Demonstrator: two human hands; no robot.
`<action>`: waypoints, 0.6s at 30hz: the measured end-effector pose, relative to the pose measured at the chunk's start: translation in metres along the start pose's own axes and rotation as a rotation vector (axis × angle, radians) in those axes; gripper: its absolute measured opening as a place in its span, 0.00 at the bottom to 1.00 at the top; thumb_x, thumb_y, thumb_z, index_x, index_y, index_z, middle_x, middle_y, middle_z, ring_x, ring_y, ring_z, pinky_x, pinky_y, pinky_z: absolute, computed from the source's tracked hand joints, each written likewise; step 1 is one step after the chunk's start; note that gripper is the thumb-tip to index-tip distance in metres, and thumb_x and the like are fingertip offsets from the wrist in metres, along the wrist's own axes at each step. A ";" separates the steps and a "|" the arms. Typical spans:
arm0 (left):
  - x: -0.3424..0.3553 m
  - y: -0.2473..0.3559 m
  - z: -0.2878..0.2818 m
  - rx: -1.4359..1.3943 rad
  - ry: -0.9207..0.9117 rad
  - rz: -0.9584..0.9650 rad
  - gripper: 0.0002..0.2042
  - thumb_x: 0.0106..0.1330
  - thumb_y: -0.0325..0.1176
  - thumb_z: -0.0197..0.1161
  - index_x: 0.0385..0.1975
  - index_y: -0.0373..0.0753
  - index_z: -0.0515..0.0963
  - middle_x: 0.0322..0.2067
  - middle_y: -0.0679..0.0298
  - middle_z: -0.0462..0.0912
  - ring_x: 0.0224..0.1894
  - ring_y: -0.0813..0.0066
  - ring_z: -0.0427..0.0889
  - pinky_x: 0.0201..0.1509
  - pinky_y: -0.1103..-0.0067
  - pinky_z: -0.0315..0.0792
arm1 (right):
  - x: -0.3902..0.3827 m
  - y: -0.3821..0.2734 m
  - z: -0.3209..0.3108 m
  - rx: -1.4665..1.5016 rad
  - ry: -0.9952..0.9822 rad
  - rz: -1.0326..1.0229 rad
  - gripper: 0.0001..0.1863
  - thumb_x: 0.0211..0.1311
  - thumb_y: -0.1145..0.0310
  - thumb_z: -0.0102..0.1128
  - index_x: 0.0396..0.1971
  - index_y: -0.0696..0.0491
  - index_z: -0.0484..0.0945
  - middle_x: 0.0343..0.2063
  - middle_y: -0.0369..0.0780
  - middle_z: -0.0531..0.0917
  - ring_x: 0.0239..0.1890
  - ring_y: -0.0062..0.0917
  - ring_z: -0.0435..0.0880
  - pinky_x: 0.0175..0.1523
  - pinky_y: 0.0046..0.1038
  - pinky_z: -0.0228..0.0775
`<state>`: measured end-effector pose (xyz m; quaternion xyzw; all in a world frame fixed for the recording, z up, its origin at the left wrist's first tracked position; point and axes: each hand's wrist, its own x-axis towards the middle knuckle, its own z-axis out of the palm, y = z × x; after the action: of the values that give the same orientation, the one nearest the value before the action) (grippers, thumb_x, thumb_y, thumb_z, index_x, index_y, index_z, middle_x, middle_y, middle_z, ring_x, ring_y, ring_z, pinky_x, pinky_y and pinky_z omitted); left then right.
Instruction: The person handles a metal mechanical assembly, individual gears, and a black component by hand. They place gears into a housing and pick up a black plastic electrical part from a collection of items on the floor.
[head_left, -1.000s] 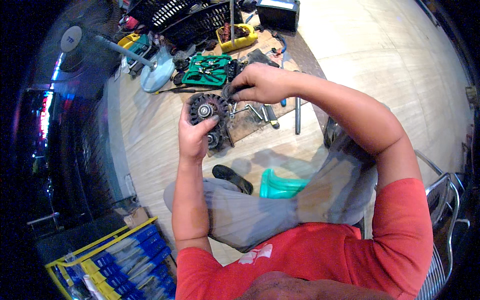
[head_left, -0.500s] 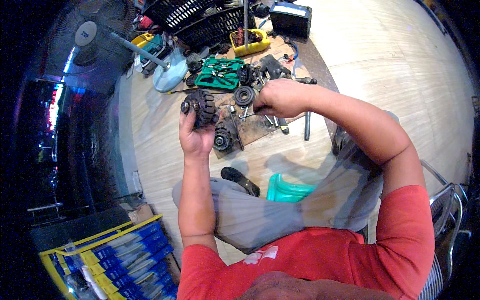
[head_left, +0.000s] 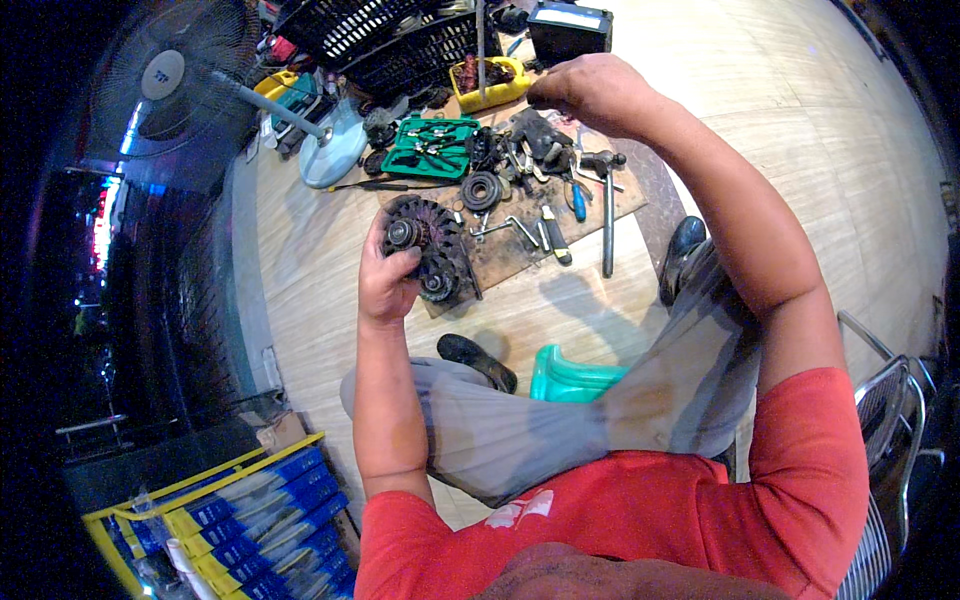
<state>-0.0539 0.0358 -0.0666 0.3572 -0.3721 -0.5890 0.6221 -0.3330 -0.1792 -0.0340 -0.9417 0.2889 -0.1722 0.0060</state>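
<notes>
My left hand is closed round an alternator rotor, a dark finned wheel with a bearing on its shaft. Its face is tilted up toward me. Just below it a second dark round part lies on the board, partly covered. Further off, my right hand hangs with curled fingers beside the yellow tray of dark, reddish parts; whatever its fingers hold is hidden. A pulley-like black ring rests on the brown board among wrenches, a blue-handled screwdriver and a hammer.
A green tool case lies open left of the yellow tray, near the stand fan's round base. Black crates and a black battery stand at the back. A teal stool is between my legs.
My right hand has lifted off the tools and moved away from me, to the yellow tray's side. The rotor in my left hand has turned to show its face, and sits slightly lower.
</notes>
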 end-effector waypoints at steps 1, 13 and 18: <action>0.001 0.001 0.000 0.017 0.013 -0.004 0.34 0.49 0.27 0.68 0.58 0.30 0.64 0.48 0.55 0.78 0.49 0.62 0.80 0.58 0.67 0.74 | 0.000 0.002 -0.003 -0.036 0.067 -0.036 0.10 0.59 0.67 0.52 0.38 0.41 0.82 0.29 0.43 0.84 0.35 0.40 0.85 0.38 0.42 0.76; 0.006 0.004 -0.006 0.066 0.087 -0.010 0.28 0.53 0.22 0.64 0.57 0.31 0.66 0.46 0.56 0.78 0.48 0.64 0.80 0.57 0.71 0.73 | -0.012 0.046 -0.011 -0.044 0.056 0.026 0.09 0.61 0.60 0.54 0.34 0.43 0.82 0.30 0.42 0.84 0.35 0.41 0.84 0.40 0.42 0.75; 0.009 0.000 -0.006 0.176 0.199 0.104 0.21 0.60 0.22 0.60 0.54 0.31 0.67 0.46 0.54 0.79 0.48 0.62 0.81 0.55 0.67 0.76 | -0.018 0.069 -0.011 -0.082 -0.059 0.141 0.08 0.58 0.61 0.58 0.33 0.44 0.83 0.31 0.43 0.85 0.36 0.42 0.84 0.43 0.41 0.76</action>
<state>-0.0482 0.0271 -0.0697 0.4472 -0.3770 -0.4827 0.6519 -0.3874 -0.2260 -0.0373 -0.9232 0.3609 -0.1315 -0.0122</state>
